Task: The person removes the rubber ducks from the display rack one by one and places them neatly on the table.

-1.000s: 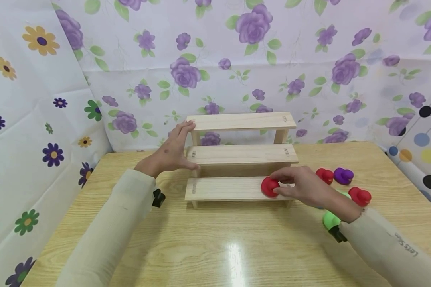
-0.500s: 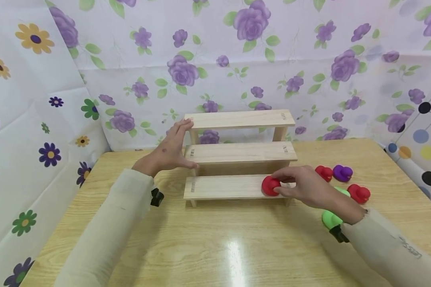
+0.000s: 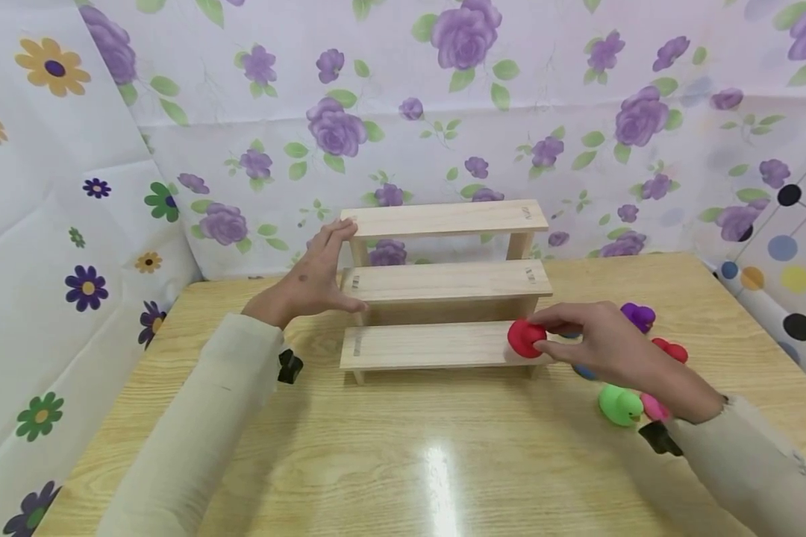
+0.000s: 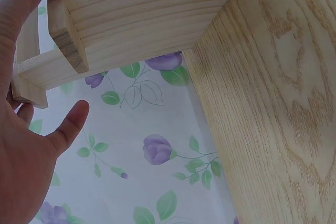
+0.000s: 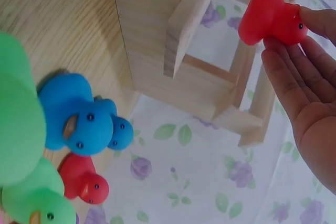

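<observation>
A red toy duck [image 3: 527, 339] is pinched between thumb and fingertips of my right hand [image 3: 607, 347], over the right end of the lowest tier. In the right wrist view the duck [image 5: 268, 17] is tilted, its head at the fingertips. The three-tier wooden shelf [image 3: 443, 283] stands on the table. My left hand [image 3: 309, 283] is at its left side, fingers at the end of the top tier and thumb out beside the middle tier. The left wrist view shows that thumb apart from the wood and the fingers extended against the board ends [image 4: 65, 30].
More toy ducks are grouped right of the shelf: a purple one [image 3: 638, 317], a red one [image 3: 669, 349], a green one [image 3: 620, 405] and a pink one [image 3: 654, 406]. Blue ducks [image 5: 79, 114] sit near them, partly hidden by my right hand. Flowered cloth [image 3: 403, 112] hangs behind the table.
My right hand has moved right and slightly up along the lowest tier with the red duck. The left hand keeps its place on the shelf; the head view has shifted slightly.
</observation>
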Demonstrator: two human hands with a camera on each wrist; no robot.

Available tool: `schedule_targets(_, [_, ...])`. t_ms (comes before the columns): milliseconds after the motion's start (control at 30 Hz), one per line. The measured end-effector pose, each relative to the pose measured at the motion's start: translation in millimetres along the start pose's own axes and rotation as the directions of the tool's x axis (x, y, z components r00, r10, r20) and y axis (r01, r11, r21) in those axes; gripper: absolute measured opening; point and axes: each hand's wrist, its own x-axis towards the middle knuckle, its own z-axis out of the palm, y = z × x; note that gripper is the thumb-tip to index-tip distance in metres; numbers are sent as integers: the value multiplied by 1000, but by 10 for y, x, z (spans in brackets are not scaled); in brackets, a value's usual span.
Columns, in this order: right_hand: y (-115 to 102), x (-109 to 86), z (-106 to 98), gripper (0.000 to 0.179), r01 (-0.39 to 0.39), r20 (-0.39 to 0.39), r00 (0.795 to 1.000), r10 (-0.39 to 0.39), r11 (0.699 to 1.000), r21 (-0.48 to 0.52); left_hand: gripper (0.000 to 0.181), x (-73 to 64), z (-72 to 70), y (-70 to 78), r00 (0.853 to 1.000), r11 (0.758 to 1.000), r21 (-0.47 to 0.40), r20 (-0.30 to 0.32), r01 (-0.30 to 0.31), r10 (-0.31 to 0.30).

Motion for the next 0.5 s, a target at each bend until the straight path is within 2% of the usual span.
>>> schedule_targets(333, [117, -208, -162, 30, 70, -62, 995, -73, 996, -51, 123, 6, 10, -13, 1000, 1000, 1, -5, -6, 6])
schedule_targets(500, [203, -323, -269, 37, 62, -80, 995, -67, 996, -62, 123, 7, 7, -9, 1000, 1000, 8, -11, -3, 3])
